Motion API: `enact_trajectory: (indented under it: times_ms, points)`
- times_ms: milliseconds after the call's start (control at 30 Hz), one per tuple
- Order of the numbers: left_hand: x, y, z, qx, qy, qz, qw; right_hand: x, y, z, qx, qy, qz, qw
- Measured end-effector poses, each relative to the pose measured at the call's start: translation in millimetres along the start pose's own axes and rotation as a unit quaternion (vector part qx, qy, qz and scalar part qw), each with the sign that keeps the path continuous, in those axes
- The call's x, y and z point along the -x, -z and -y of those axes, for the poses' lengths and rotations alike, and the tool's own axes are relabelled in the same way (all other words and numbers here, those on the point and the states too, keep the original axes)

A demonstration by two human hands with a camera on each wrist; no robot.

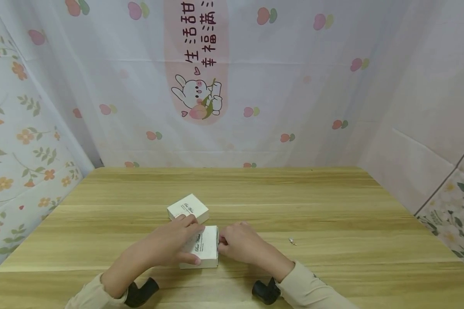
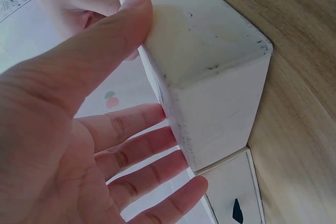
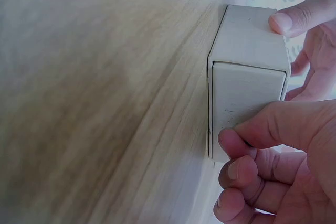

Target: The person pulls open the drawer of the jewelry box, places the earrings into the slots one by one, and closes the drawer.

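Observation:
A white box (image 1: pixel 209 242) with "Best Wishes" print lies flat on the table. My left hand (image 1: pixel 160 246) holds it from the left, thumb against the near side and fingers over the top. At the box's right end, the thumb and bent fingers of my right hand (image 1: pixel 241 243) pinch together against the end panel (image 3: pixel 241 90). Whatever lies between those fingertips is hidden. In the right wrist view the panel sits inside the outer sleeve (image 3: pixel 247 35). A second white box (image 1: pixel 195 206) lies just behind, with a black leaf-shaped mark (image 2: pixel 238 211) on its end.
A small silvery item (image 1: pixel 292 241) lies on the wooden table (image 1: pixel 332 206), right of my right hand. Black wrist mounts (image 1: pixel 141 292) show below both forearms. A printed curtain (image 1: pixel 293 86) hangs behind the table's far edge.

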State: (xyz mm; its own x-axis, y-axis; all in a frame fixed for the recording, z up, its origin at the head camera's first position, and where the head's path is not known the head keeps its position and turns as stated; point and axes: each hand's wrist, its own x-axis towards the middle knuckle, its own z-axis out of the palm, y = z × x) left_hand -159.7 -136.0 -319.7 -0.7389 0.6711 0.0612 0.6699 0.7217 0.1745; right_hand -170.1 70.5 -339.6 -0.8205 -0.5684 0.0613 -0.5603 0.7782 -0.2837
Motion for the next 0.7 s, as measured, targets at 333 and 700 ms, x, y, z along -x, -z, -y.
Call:
enact_trajectory:
  times_ms: [333,700]
  points:
    - [-0.1,-0.6,0.1,0.009,0.002,0.003,1.0,-1.0,-0.3,0.4,0.004,0.0,0.005,1.0]
    - [1.6,-0.3,-1.3,0.024,0.006,-0.008,0.9997,-3.5,1.7,-0.8,0.001,0.002,0.016,1.0]
